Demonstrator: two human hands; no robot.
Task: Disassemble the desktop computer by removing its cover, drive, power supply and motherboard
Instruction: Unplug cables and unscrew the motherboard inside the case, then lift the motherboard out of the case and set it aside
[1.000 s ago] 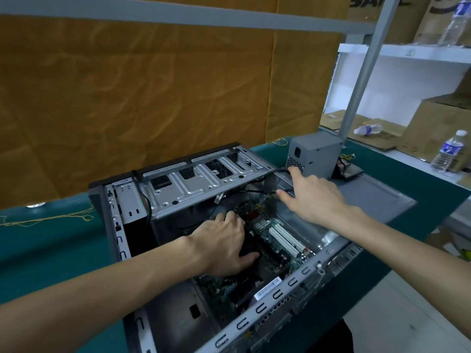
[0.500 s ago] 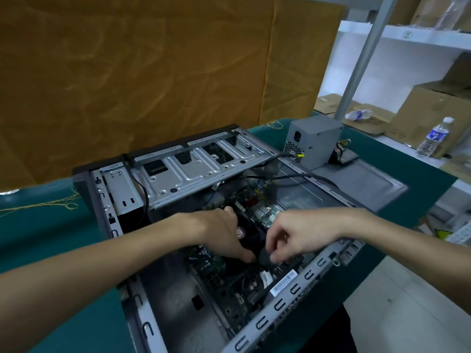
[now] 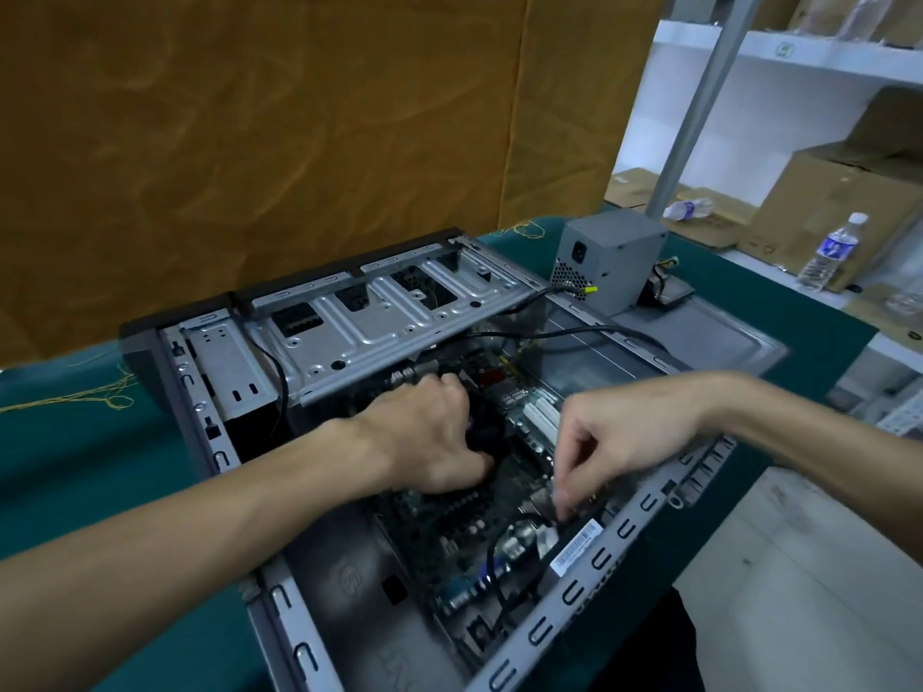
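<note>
The open steel computer case (image 3: pixel 349 322) lies on its side across the green cloth table (image 3: pixel 75 457); inside, the left hand (image 3: pixel 429 442) curls round the black cooler on the green motherboard (image 3: pixel 449 521); the right hand (image 3: pixel 619 432) pinches a thin black cable (image 3: pixel 504 536) near the case's perforated front rail; the boxy grey power supply (image 3: pixel 609 262) stands at the table's far edge.

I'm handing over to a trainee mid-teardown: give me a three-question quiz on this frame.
1. True or false: the power supply sits outside the case.
2. The right hand reaches down toward: A) the motherboard's near edge, B) the water bottle, C) the drive cage.
3. Where is the left hand?

Key: 1 true, on the removed side panel. 2 A. 3 Inside the case, over the motherboard's middle; its fingers' grip is hidden.
</note>
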